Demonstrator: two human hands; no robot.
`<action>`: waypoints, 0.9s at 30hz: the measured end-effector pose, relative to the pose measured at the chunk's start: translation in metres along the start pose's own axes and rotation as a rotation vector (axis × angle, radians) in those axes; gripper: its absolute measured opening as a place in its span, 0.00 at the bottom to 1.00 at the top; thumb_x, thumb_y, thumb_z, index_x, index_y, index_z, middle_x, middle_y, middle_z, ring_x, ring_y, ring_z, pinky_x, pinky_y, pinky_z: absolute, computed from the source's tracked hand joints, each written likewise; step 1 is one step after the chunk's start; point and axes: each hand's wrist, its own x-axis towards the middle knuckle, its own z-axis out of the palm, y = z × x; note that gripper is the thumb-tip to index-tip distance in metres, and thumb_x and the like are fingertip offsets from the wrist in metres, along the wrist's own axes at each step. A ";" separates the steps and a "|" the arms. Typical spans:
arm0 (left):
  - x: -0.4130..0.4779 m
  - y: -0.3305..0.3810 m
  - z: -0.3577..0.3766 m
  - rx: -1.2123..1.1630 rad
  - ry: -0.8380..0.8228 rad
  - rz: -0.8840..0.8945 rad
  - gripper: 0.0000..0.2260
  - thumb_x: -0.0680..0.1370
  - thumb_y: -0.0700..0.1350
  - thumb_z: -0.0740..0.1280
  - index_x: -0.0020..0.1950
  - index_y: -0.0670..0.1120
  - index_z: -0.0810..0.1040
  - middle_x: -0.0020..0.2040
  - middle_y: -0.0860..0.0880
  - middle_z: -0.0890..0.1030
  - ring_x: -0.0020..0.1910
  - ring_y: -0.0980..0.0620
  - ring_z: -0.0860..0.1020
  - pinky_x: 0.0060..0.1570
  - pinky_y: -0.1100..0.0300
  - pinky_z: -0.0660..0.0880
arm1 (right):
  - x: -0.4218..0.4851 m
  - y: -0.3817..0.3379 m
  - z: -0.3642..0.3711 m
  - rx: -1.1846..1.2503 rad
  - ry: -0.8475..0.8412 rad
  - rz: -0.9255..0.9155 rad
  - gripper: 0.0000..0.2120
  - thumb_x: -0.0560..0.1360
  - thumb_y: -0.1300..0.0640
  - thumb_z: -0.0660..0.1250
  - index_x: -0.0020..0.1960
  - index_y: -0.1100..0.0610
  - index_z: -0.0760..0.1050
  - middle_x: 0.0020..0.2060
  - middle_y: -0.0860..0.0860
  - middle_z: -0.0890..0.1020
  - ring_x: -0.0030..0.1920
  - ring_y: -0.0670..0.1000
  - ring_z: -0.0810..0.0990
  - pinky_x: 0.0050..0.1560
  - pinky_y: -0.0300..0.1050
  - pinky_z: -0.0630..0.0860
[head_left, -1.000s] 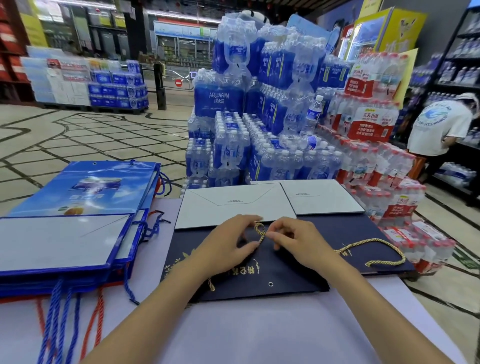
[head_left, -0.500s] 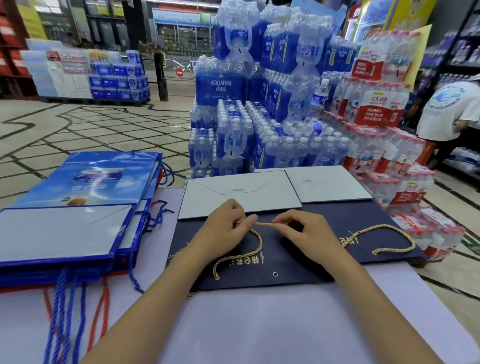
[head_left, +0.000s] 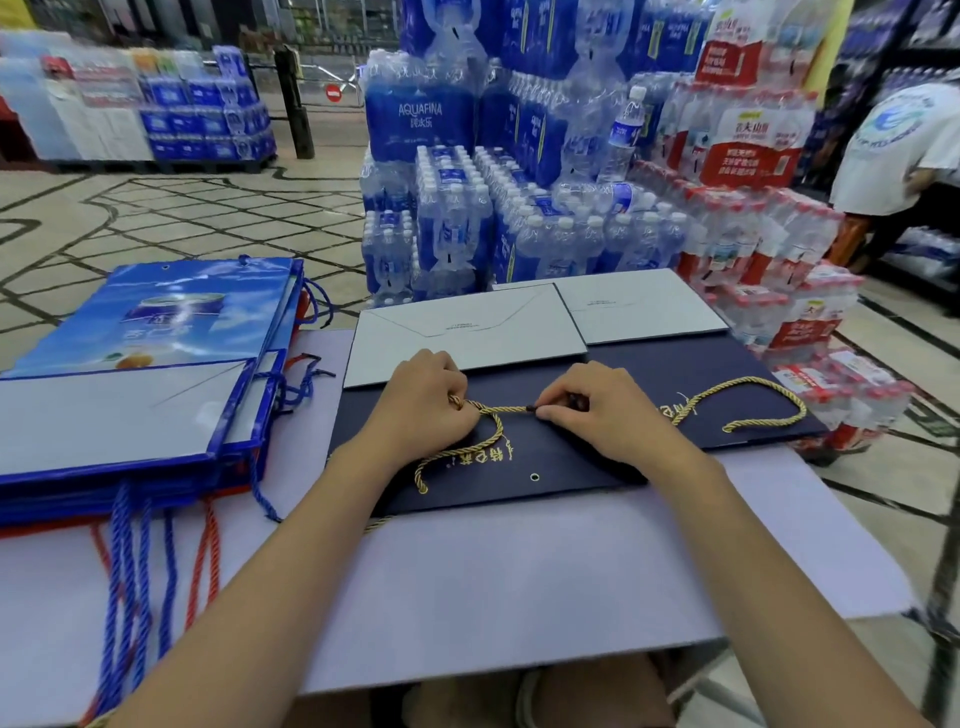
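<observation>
A flattened dark navy paper bag (head_left: 582, 457) with gold lettering lies on the pale table (head_left: 519, 582). A gold twisted cord (head_left: 506, 410) runs across it. My left hand (head_left: 421, 402) grips the cord at its left end with curled fingers. My right hand (head_left: 597, 410) pinches the same cord about a hand's width to the right, so the short stretch between them is taut. The cord's loose tail curves down under my left wrist. A second gold cord loop (head_left: 748, 405) lies on the bag to the right. A metal eyelet (head_left: 534, 477) sits near the bag's front edge.
A stack of flat blue bags (head_left: 145, 374) with blue and red cord handles lies at the left. Two grey-white flaps (head_left: 467, 327) are behind my hands. Stacked packs of bottled water (head_left: 519, 197) stand beyond the table. A person in a white shirt (head_left: 898, 150) bends at the right shelves.
My hands have drawn apart along the gold cord, pulling the stretch between them straight. A second ago they were close together over a small loop.
</observation>
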 end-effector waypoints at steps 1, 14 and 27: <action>0.000 0.002 -0.001 0.011 -0.004 0.001 0.09 0.65 0.47 0.62 0.27 0.52 0.64 0.36 0.53 0.73 0.41 0.50 0.70 0.43 0.54 0.68 | 0.000 0.000 0.000 -0.011 0.004 -0.008 0.03 0.74 0.51 0.72 0.48 0.49 0.83 0.39 0.41 0.78 0.44 0.41 0.72 0.58 0.51 0.70; -0.001 0.015 0.011 -0.046 -0.090 0.208 0.07 0.78 0.46 0.67 0.55 0.48 0.81 0.48 0.53 0.77 0.48 0.56 0.73 0.53 0.59 0.70 | 0.000 0.002 0.003 -0.015 0.052 -0.030 0.06 0.75 0.51 0.71 0.47 0.53 0.83 0.38 0.39 0.77 0.43 0.44 0.73 0.57 0.47 0.70; -0.003 0.021 0.010 -0.122 -0.059 0.191 0.06 0.78 0.47 0.68 0.53 0.48 0.81 0.46 0.58 0.77 0.45 0.62 0.72 0.48 0.70 0.67 | 0.001 0.004 0.001 0.010 0.026 -0.074 0.05 0.74 0.50 0.72 0.46 0.50 0.82 0.40 0.43 0.80 0.43 0.43 0.75 0.46 0.37 0.69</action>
